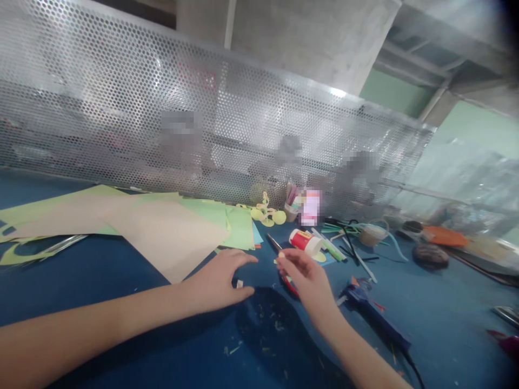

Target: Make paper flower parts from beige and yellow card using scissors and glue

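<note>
My left hand point(219, 276) rests low over the blue table, thumb and fingers apart, with nothing in its grasp. Between its thumb and forefinger shows a small pale scrap point(240, 283). My right hand point(306, 278) is closed in a pinch; a tiny pale bit seems to sit at its fingertips, too small to name. Partly hidden behind that hand lies a pair of scissors with a red handle point(289, 284). Just beyond it, a white bottle with a red label point(303, 241) lies on its side. To the right is a blue glue gun point(377, 316) with a cord.
Green and pale paper sheets point(174, 232) spread across the left. A yellow paper cut-out point(267, 215) stands near the perforated metal screen point(251, 124). Beside it are a cup of pens point(291, 208) and a lit phone point(311, 207). Pipe cleaners point(357, 251) lie right; people sit behind the screen.
</note>
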`<state>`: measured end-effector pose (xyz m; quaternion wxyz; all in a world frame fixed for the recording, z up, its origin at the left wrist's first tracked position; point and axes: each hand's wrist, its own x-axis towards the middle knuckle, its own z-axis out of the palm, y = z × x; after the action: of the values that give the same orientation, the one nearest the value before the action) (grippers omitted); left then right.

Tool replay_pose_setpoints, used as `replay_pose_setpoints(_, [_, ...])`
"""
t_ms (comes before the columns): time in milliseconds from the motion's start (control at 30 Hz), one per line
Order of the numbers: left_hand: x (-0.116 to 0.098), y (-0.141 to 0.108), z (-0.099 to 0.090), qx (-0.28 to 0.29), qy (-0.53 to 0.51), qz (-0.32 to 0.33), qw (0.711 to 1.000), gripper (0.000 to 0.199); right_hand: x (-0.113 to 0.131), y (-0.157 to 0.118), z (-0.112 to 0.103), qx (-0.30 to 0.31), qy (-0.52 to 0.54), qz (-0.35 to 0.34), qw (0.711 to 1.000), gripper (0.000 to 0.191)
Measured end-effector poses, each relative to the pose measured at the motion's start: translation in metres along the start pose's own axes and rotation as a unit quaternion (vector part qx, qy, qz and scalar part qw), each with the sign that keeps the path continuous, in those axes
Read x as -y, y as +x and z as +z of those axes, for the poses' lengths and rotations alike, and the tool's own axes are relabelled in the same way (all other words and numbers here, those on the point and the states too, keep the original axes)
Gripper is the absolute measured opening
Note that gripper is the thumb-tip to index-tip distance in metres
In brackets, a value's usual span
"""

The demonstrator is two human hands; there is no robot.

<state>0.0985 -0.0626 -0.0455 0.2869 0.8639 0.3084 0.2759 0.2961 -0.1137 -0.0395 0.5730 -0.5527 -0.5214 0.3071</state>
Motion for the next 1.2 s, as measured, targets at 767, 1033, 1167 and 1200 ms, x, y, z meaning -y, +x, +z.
replay_pose_setpoints(767, [-0.002, 0.007, -0.002, 0.072, 0.145, 0.101, 0.982, 0.034, -0.015, 0.025, -0.019, -0.176, 0.153, 0.005, 0.972, 0.026])
replay_pose_setpoints(1033, [0.007, 0.056, 0.007, 0.073, 0.124, 0.101, 0.984, 0.038, -0.016, 0.035, -0.030, -0.191, 0.141, -0.030, 0.971, 0.021])
replay_pose_setpoints(1167, [0.012, 0.088, 0.016, 0.061, 0.138, 0.100, 0.983, 0.035, -0.013, 0.041, -0.038, -0.219, 0.150, -0.039, 0.963, 0.022])
replay_pose_setpoints(1200, [0.014, 0.095, 0.018, 0.052, 0.138, 0.094, 0.985, 0.033, -0.012, 0.042, -0.041, -0.229, 0.153, -0.043, 0.960, 0.022])
